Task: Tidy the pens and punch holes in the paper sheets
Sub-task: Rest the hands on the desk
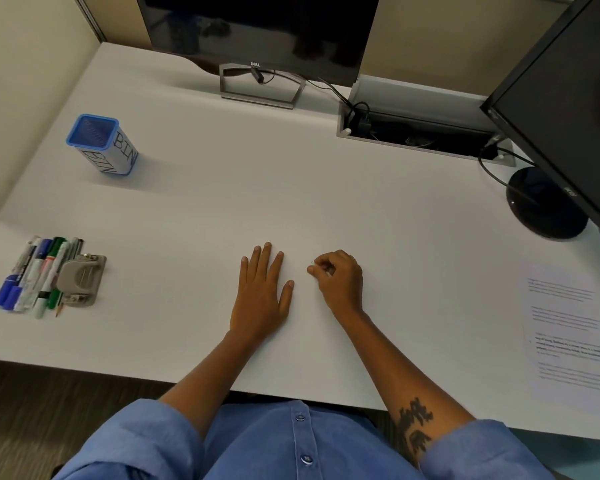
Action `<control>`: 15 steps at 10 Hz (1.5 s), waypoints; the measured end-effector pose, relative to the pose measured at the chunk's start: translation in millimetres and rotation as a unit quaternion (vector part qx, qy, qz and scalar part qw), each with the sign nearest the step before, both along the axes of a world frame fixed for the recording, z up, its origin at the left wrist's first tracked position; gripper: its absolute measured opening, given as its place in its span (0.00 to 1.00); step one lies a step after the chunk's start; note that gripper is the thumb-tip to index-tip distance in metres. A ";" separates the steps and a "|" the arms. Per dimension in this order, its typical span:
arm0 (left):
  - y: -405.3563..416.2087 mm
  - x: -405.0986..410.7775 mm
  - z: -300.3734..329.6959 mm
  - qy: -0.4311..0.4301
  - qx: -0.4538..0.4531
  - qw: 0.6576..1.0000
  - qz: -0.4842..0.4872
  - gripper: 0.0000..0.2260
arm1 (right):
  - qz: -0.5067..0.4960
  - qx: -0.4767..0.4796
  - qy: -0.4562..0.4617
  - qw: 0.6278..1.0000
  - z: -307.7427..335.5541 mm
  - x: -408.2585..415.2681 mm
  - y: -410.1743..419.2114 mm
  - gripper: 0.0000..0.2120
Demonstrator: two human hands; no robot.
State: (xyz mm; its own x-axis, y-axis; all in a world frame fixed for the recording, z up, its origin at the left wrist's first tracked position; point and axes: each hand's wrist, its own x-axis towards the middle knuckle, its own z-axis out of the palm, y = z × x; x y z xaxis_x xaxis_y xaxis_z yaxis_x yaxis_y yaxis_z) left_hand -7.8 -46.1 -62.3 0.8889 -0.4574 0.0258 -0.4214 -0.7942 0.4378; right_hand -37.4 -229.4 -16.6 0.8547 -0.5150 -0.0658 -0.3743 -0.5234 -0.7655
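Pens [37,275] at desk [326,188] left edge: light, stiff, rollable; grip mid-barrel. Left hand [262,296] flat, fingers straight; right hand [338,277] curled, empty.

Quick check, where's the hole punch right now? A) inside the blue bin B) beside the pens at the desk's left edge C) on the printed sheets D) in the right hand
B: the hole punch lies on the desk beside the row of pens at the left edge, away from the blue bin, the printed sheets and both hands.
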 end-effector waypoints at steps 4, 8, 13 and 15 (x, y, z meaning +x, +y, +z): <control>-1.4 0.5 -1.7 0.013 0.012 1.000 0.007 0.30 | 0.051 -0.039 0.024 0.998 3.7 11.8 -5.3 0.04; -1.8 0.4 -0.4 0.007 0.007 1.000 0.007 0.29 | 0.084 -0.154 0.095 0.980 11.3 17.1 10.1 0.05; -2.6 -0.5 0.4 0.004 0.025 1.000 0.009 0.29 | 0.205 -0.290 0.278 0.893 22.5 39.2 27.3 0.18; -1.9 -0.9 0.5 -0.004 0.022 1.000 0.003 0.29 | 0.160 -0.159 0.294 0.929 28.4 35.4 -9.8 0.07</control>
